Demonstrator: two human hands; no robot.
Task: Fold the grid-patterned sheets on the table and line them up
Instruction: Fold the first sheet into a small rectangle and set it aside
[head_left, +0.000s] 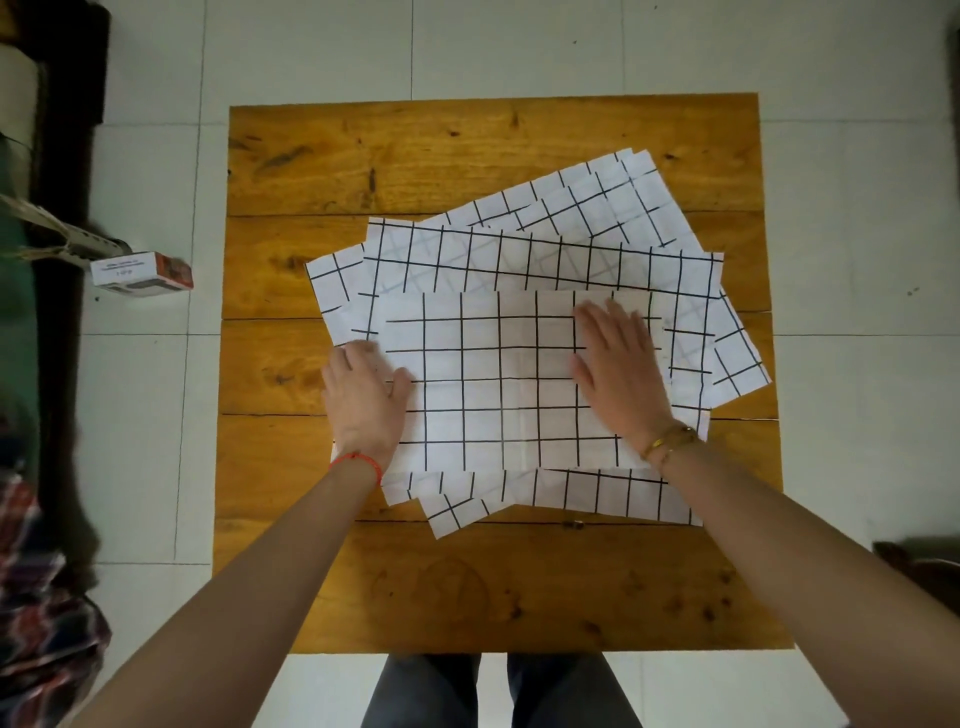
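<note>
Both hands lie flat, fingers straight: the left hand (365, 396) on the top sheet's (498, 379) left edge, the right hand (621, 371) pressing its right half. It tops a loose pile (587, 218) mid-table (467, 582). Thin, light and slippery paper probably creases easily; lift by an edge or corner.

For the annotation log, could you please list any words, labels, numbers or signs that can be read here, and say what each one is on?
No text here can be read.
Small box on the floor left of the table: dark print on its white label, too small and blurred to read.
Grid-patterned sheets: ruled black lines only, no words or numbers.
Folded top sheet, under both hands: lines only.
</note>
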